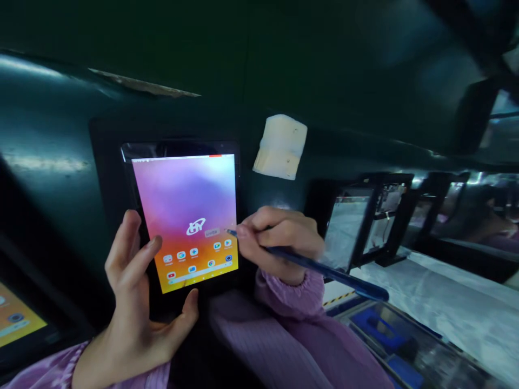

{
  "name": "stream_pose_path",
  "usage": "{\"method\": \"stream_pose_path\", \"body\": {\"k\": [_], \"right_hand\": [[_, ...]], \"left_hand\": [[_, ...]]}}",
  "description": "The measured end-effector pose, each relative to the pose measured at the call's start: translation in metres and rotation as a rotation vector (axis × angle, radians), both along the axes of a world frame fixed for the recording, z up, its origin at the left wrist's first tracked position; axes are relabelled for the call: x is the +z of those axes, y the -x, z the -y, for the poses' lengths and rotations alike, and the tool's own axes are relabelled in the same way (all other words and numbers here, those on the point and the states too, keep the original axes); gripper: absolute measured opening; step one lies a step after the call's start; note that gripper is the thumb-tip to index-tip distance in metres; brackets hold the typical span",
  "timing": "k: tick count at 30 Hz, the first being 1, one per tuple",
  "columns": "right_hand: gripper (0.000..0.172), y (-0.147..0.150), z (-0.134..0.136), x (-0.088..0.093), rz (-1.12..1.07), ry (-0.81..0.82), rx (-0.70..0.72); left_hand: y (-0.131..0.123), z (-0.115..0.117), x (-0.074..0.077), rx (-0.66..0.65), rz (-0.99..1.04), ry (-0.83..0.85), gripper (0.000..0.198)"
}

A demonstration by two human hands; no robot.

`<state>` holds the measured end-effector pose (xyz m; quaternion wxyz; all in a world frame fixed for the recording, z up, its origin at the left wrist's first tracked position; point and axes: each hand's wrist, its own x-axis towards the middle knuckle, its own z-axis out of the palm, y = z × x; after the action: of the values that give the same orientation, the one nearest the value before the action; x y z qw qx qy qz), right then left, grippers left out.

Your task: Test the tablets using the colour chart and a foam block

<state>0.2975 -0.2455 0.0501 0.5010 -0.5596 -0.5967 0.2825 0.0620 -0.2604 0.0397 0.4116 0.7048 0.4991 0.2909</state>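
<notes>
A tablet [190, 200] lies face up with its screen lit, showing app icons and a white logo on a purple-to-orange background. My left hand [141, 302] is at its lower left corner, fingers spread: one fingertip reaches over the left screen edge, the thumb lies by the bottom edge. In my right hand [284, 240], a slim dark-blue tool [332, 275] is pinched like a pen. Its thin tip points at the lower right of the screen, close to a small grey label [212, 233]. Whether the tip touches the glass I cannot tell.
A folded cream-coloured cloth or pad [281, 146] lies right of the tablet on the dark green surface [182, 43]. Part of another lit tablet [20, 319] shows at the lower left. Black-framed devices [352, 221] stand at right, above a clear-lidded case [389, 329] with blue items.
</notes>
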Motion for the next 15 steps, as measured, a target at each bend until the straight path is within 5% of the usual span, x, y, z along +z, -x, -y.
{"method": "stream_pose_path", "body": {"k": [5,10,15], "right_hand": [[0.02,-0.032,0.004,-0.001,0.318,-0.143,-0.254],[0.036,-0.053,0.018,-0.006,0.53,0.04,-0.19],[0.037,-0.057,0.03,-0.01,0.646,0.29,-0.189]], "left_hand": [[0.002,0.003,-0.012,-0.072,-0.013,-0.119,0.112],[0.014,0.019,-0.033,-0.209,-0.117,-0.606,0.115],[0.016,0.031,-0.036,-0.352,-0.135,-0.629,0.087]]}}
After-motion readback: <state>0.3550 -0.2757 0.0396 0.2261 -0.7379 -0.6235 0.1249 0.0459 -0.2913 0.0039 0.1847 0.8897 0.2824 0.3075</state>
